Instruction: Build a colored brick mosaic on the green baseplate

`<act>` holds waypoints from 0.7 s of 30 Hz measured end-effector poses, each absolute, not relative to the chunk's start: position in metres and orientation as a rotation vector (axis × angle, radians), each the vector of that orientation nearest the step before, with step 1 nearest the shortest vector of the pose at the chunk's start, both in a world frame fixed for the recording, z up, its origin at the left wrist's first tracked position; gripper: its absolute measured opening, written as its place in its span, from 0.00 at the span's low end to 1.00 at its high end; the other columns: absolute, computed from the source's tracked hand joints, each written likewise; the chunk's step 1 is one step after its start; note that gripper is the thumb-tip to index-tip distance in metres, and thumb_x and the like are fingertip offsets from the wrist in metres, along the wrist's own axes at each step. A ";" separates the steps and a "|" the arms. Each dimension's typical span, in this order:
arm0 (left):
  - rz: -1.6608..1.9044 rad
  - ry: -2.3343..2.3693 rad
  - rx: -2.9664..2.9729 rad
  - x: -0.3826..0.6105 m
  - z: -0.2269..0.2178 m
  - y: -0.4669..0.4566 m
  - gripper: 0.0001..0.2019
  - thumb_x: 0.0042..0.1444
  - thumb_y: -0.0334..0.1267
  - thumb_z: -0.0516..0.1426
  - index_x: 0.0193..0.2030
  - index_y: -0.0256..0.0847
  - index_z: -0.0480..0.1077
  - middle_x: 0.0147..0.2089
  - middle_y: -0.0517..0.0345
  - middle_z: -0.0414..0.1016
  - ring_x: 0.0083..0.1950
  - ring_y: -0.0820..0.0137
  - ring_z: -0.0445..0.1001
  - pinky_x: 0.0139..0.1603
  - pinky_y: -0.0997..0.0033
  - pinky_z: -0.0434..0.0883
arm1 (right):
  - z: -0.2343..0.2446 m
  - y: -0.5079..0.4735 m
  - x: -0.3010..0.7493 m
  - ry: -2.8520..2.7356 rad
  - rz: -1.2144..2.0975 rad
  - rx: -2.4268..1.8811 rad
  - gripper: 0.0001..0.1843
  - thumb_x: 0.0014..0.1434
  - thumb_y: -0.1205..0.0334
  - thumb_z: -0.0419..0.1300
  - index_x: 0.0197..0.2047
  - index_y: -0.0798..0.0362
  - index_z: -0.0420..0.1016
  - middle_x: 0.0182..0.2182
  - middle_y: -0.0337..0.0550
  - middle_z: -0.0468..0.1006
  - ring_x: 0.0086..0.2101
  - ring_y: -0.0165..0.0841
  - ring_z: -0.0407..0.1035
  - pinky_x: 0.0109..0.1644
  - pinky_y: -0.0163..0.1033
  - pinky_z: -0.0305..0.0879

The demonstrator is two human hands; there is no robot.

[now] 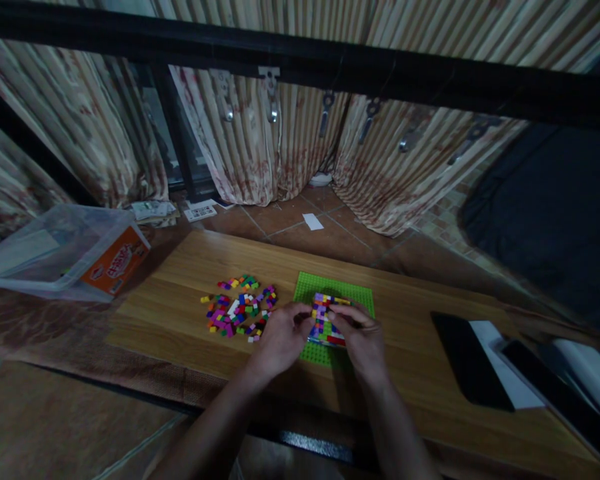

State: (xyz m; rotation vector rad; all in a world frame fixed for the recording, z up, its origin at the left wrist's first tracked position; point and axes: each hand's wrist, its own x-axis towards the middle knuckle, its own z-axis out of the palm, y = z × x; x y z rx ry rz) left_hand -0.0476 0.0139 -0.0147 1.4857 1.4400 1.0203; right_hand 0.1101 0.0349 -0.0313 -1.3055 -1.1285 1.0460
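Note:
A block build of colourful toy bricks [322,308] sits on the green baseplate [335,283], in the middle of the wooden board. My left hand [283,339] is at the build's left edge, fingers curled together; what they hold, if anything, is hidden. Over the right part of the build, my right hand [364,340] has its thumb and fingers brought together close to the bricks. Anything in that pinch is too small to make out. Left of my left hand lies a spread of loose toy bricks [236,308] in many colours.
A wooden board [180,287] lies under the bricks. Clear plastic bin [65,280] with an orange label stands at far left. On the right lie a black flat case [473,363], white paper [507,367] and a dark phone-like slab [555,387]. Curtains [270,147] hang behind.

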 end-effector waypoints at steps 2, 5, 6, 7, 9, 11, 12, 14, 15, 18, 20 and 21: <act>1.010 1.454 1.501 -0.059 -0.013 0.016 0.12 0.57 0.38 0.55 0.43 0.39 0.76 0.38 0.53 0.80 0.35 0.67 0.76 0.37 0.69 0.72 | -0.030 0.036 0.116 -1.013 1.066 -1.236 0.12 0.43 0.56 0.71 0.34 0.47 0.82 0.49 0.43 0.76 0.48 0.40 0.69 0.45 0.44 0.68; 1.064 1.534 1.512 -0.084 -0.010 0.022 0.12 0.56 0.37 0.55 0.43 0.39 0.77 0.37 0.54 0.80 0.37 0.66 0.76 0.38 0.69 0.71 | -0.024 0.039 0.129 -0.770 0.946 -1.145 0.12 0.43 0.59 0.70 0.34 0.48 0.82 0.41 0.41 0.80 0.46 0.36 0.71 0.49 0.43 0.67; 1.069 1.564 1.510 -0.094 -0.009 0.024 0.12 0.56 0.38 0.55 0.43 0.39 0.77 0.37 0.54 0.80 0.37 0.66 0.76 0.39 0.69 0.71 | -0.021 0.040 0.133 -0.701 0.911 -1.132 0.12 0.43 0.60 0.70 0.34 0.49 0.81 0.38 0.40 0.81 0.43 0.35 0.72 0.48 0.42 0.67; 1.076 1.593 1.491 -0.103 -0.008 0.026 0.12 0.55 0.38 0.56 0.42 0.38 0.77 0.36 0.54 0.80 0.37 0.66 0.76 0.38 0.69 0.71 | -0.019 0.041 0.138 -0.647 0.903 -1.131 0.12 0.43 0.61 0.70 0.34 0.50 0.81 0.35 0.40 0.81 0.41 0.34 0.73 0.46 0.41 0.67; 1.036 1.631 1.507 -0.118 -0.008 0.028 0.11 0.54 0.38 0.56 0.40 0.39 0.78 0.34 0.55 0.80 0.35 0.67 0.76 0.36 0.70 0.70 | -0.015 0.042 0.144 -0.574 0.923 -1.148 0.12 0.42 0.63 0.70 0.34 0.50 0.80 0.34 0.39 0.80 0.37 0.32 0.74 0.41 0.38 0.68; 0.944 1.662 1.569 -0.128 -0.009 0.027 0.09 0.54 0.38 0.56 0.36 0.41 0.78 0.30 0.57 0.78 0.31 0.68 0.74 0.33 0.71 0.69 | -0.011 0.041 0.146 -0.535 0.956 -1.165 0.11 0.41 0.64 0.69 0.32 0.50 0.80 0.34 0.38 0.80 0.35 0.29 0.73 0.36 0.34 0.68; 0.899 1.665 1.608 -0.131 -0.010 0.026 0.09 0.53 0.37 0.56 0.34 0.41 0.78 0.29 0.58 0.78 0.30 0.69 0.73 0.33 0.72 0.69 | -0.010 0.040 0.147 -0.527 0.975 -1.171 0.11 0.40 0.64 0.69 0.32 0.51 0.79 0.34 0.38 0.80 0.34 0.28 0.73 0.35 0.33 0.68; 0.845 1.646 1.670 -0.135 -0.011 0.023 0.08 0.52 0.34 0.56 0.33 0.43 0.78 0.30 0.58 0.79 0.31 0.69 0.74 0.34 0.71 0.69 | -0.008 0.038 0.146 -0.522 0.999 -1.176 0.11 0.39 0.64 0.70 0.31 0.51 0.80 0.33 0.38 0.79 0.32 0.27 0.72 0.33 0.31 0.67; 0.828 1.633 1.695 -0.136 -0.012 0.021 0.08 0.51 0.33 0.57 0.33 0.43 0.79 0.33 0.57 0.80 0.33 0.68 0.75 0.36 0.71 0.70 | -0.008 0.038 0.145 -0.529 1.007 -1.178 0.11 0.39 0.65 0.70 0.30 0.52 0.80 0.32 0.38 0.79 0.32 0.26 0.72 0.33 0.30 0.67; 0.740 1.636 1.778 -0.137 -0.009 0.017 0.11 0.48 0.29 0.57 0.35 0.46 0.79 0.37 0.58 0.80 0.37 0.66 0.76 0.41 0.69 0.70 | -0.009 0.036 0.146 -0.557 1.010 -1.186 0.12 0.38 0.65 0.70 0.30 0.52 0.80 0.31 0.39 0.78 0.31 0.27 0.71 0.31 0.30 0.66; 0.652 1.661 1.835 -0.136 -0.006 0.015 0.13 0.47 0.27 0.56 0.34 0.47 0.79 0.37 0.59 0.80 0.38 0.66 0.76 0.41 0.69 0.69 | -0.011 0.036 0.148 -0.580 1.006 -1.191 0.12 0.39 0.64 0.70 0.31 0.52 0.80 0.32 0.39 0.78 0.31 0.27 0.71 0.30 0.31 0.67; 0.613 1.677 1.853 -0.136 -0.004 0.014 0.13 0.46 0.26 0.56 0.33 0.47 0.79 0.36 0.59 0.80 0.37 0.66 0.76 0.41 0.69 0.69 | -0.011 0.036 0.148 -0.585 1.004 -1.194 0.12 0.39 0.64 0.70 0.31 0.52 0.80 0.32 0.39 0.78 0.30 0.28 0.71 0.30 0.31 0.67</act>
